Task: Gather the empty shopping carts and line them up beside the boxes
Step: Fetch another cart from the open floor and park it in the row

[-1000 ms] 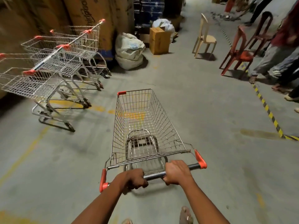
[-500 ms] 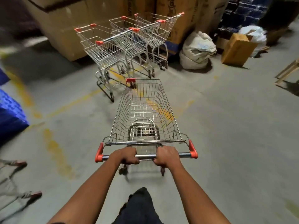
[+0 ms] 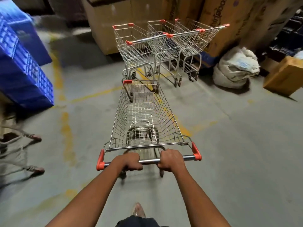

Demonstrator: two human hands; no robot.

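Wire cart, empty, is sitting mid-floor with its nose nearly touching the rear wheels of the leftmost parked cart; two more parked carts are standing to the right of that one, all lined up against the tall cardboard boxes. Left hand is wrapping the metal handle bar left of centre, fingers curled round and under it; right hand is gripping the same bar right of centre, knuckles up, fingers closed round it. Both forearms are reaching forward nearly straight, roughly parallel, wrists level with the bar. Step in hand looks like bringing this cart into the row. To do it well, probably either steering it left of the row so it is parking side by side with the others, nose toward the boxes, or aligning it dead behind the leftmost cart for nesting; pushing evenly with both hands so it is not veering, slowing before contact so the parked carts are not getting knocked out of line. Blue crates are stacked on the left, so the gap is limited there. White sack and a brown box are lying right of the row, well apart from the pushed cart. Someone's sandalled feet are showing at left edge, blurred.
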